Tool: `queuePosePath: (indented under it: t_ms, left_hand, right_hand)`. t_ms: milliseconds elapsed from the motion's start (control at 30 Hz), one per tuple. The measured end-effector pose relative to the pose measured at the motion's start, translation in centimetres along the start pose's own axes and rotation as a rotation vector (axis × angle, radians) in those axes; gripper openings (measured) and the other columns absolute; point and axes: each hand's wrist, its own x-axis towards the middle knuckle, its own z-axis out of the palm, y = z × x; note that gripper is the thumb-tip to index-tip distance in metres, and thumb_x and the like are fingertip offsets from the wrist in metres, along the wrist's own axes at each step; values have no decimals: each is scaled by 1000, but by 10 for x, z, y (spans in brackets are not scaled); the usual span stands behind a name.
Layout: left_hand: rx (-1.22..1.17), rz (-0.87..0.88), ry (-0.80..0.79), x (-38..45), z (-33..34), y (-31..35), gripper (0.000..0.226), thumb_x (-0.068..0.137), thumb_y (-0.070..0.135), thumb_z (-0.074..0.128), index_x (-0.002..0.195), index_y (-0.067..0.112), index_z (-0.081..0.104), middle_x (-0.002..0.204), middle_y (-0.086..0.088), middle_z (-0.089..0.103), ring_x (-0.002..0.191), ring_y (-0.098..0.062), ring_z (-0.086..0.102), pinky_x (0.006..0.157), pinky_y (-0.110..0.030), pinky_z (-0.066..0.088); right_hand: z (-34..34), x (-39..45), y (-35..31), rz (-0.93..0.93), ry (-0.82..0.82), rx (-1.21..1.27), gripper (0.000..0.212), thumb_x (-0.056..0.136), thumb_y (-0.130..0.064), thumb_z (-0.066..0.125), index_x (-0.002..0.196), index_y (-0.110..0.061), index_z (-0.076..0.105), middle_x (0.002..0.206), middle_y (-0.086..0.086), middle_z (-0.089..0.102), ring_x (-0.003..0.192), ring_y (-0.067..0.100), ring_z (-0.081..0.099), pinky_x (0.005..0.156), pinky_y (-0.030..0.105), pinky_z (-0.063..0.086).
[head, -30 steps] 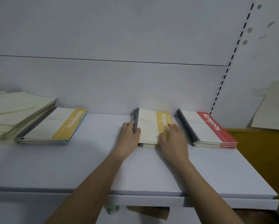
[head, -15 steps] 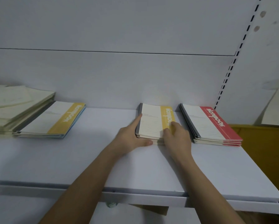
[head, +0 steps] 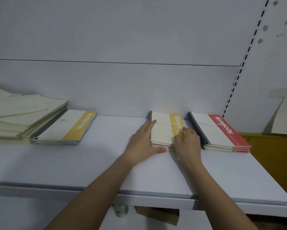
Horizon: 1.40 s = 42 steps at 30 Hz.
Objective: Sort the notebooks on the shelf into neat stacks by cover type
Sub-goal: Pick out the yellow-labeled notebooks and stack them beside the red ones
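Left hand (head: 143, 143) lies flat and spread on the white shelf (head: 73, 166), fingers along the spine side of the middle yellow-banded stack (head: 164, 130), thumb against its near edge. Right hand (head: 188, 143) rests on the stack's near right corner, fingers loosely curled on the cover; I cannot tell whether it pinches anything. I note the red-banded stack (head: 222, 131) just beside it, another yellow-banded stack (head: 68, 128) well to the left, touching a pale loose pile (head: 19, 117).

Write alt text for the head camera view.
Two bare hands, left hand and right hand, square up a yellow-banded notebook stack on a white shelf. A red-banded stack lies right of it; another yellow-banded stack and loose pale sheets lie left.
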Motion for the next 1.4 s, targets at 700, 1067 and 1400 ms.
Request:
queuePosePath:
  t_ms: [700, 1067, 1400]
  left_hand:
    - [169, -370, 238, -153, -239, -187, 17, 94, 32, 54, 105, 28, 66, 105, 12, 69, 100, -15, 63, 87, -32, 50]
    - [154, -284, 168, -153, -260, -213, 18, 96, 31, 50, 103, 28, 66, 98, 13, 68, 91, -12, 62, 76, -29, 49]
    - [-927, -464, 57, -117, -303, -167, 36, 100, 37, 47, 117, 6, 51, 102, -17, 71, 78, -33, 72, 62, -40, 60]
  right_hand:
    - [162, -109, -240, -678, -457, -230, 38, 95, -41, 51, 126, -19, 57, 125, 1, 56, 115, 24, 48, 86, 37, 43]
    - [200, -123, -258, -615, -483, -431, 56, 91, -57, 48, 136, -23, 44, 142, -5, 45, 133, 21, 37, 104, 42, 31]
    - [149, -131, -277, -407, -136, -71, 35, 104, -28, 37, 132, -35, 56, 109, -1, 70, 94, 23, 60, 69, 29, 36]
